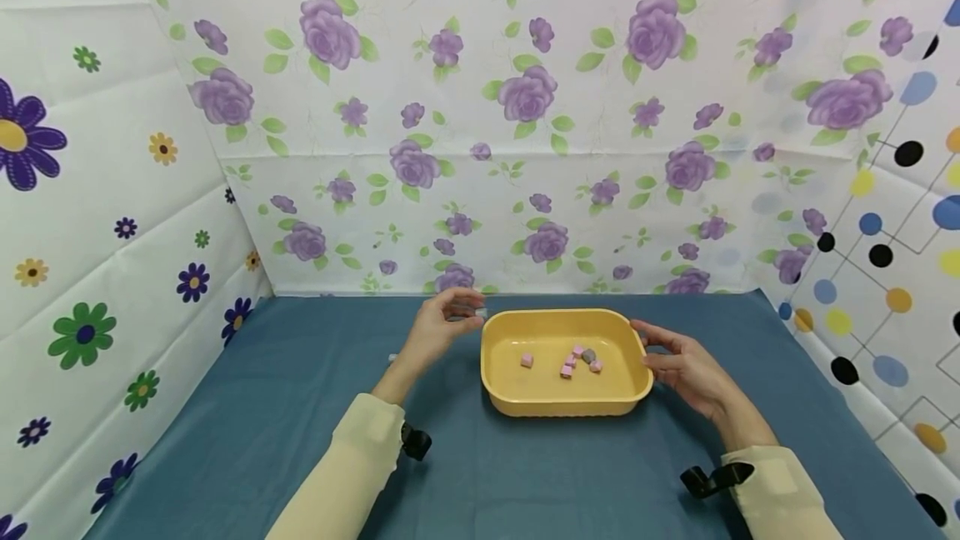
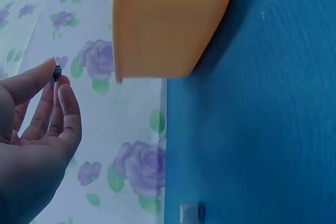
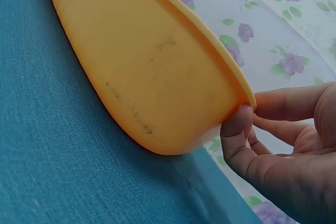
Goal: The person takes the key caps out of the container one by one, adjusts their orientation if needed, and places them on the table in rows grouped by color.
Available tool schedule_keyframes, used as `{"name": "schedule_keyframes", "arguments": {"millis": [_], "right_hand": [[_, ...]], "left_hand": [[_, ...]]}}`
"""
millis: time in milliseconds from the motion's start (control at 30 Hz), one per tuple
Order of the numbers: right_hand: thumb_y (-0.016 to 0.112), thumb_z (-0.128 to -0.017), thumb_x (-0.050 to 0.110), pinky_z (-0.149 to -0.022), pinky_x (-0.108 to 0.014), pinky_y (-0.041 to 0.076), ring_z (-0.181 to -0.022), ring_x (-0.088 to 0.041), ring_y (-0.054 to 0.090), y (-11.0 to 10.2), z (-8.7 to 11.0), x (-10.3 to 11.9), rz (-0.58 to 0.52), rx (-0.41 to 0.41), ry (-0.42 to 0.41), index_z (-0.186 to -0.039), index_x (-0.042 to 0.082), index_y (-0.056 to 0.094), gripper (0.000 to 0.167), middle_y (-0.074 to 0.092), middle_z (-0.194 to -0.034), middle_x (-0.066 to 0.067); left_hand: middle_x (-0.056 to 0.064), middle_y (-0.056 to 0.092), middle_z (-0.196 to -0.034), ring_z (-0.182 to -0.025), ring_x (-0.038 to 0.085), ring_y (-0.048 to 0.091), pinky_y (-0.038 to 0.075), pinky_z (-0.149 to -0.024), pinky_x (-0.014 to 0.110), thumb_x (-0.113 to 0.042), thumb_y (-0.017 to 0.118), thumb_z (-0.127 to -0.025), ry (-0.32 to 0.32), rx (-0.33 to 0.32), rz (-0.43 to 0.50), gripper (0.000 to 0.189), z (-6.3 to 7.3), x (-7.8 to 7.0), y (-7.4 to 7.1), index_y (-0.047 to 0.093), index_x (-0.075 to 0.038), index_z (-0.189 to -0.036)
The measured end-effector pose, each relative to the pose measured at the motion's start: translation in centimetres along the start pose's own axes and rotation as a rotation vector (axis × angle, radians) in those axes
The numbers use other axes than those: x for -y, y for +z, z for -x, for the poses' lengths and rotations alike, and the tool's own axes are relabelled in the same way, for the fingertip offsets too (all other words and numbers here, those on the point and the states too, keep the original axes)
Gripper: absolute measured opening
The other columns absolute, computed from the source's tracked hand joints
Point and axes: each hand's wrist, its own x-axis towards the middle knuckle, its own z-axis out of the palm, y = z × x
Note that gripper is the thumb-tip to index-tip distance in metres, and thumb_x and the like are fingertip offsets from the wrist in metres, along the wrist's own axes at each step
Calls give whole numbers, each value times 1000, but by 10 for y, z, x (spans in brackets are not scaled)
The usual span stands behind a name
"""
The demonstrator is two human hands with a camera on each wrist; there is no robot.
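Observation:
A yellow plastic basin (image 1: 517,394) stands on the blue cloth, with several small pink cubes (image 1: 566,372) and a grey cube (image 1: 588,355) inside. My left hand (image 1: 438,327) is just beyond the basin's left end. Between its thumb and fingertips it pinches a small grey cube (image 2: 58,71), which looks dark in the left wrist view. At the opposite end, my right hand (image 1: 693,373) grips the basin's rim between thumb and fingers; the right wrist view shows this hold on the basin wall (image 3: 157,72) up close.
Another small pale grey block (image 2: 189,213) lies on the blue cloth (image 1: 570,473), partly hidden behind my left wrist in the head view. A flowered sheet (image 1: 480,107) hangs along the back edge, and patterned sheets flank both sides.

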Motion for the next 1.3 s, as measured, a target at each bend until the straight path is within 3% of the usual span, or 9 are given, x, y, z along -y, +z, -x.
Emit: {"name": "schedule_keyframes", "arguments": {"millis": [367,800,1133,1300], "right_hand": [[65,-103,9,-78,-31,54,-96,-18,57,-1,0,0,-4,-12,12,-166,9,26,74,43,-127,-16],[65,-103,8,-77,-32,53,-93,-18,56,-1,-1,-2,-7,-12,9,-166,9,27,74,43,-127,-16],[65,-103,8,-77,-30,53,-94,-18,57,0,0,0,-10,-19,15,-166,9,27,74,43,-126,-16],[65,-103,7,-76,-30,53,-94,-18,57,1,1,1,-13,-22,19,-165,8,27,73,43,-126,-16]], "left_hand": [[17,68,-128,-113,34,66,57,-96,44,-9,75,-97,-45,-7,-4,37,4,0,-22,67,-7,-133],[19,67,-131,-118,36,63,55,-97,46,-10,74,-98,-73,-20,-48,39,16,8,-47,64,-7,-136],[21,66,-131,-116,33,63,56,-93,37,-7,73,-98,-85,-24,-27,40,24,13,-66,63,-5,-137],[22,66,-132,-117,35,63,56,-95,39,-9,73,-98,-96,-31,-29,40,27,14,-72,64,-6,-137]]}}
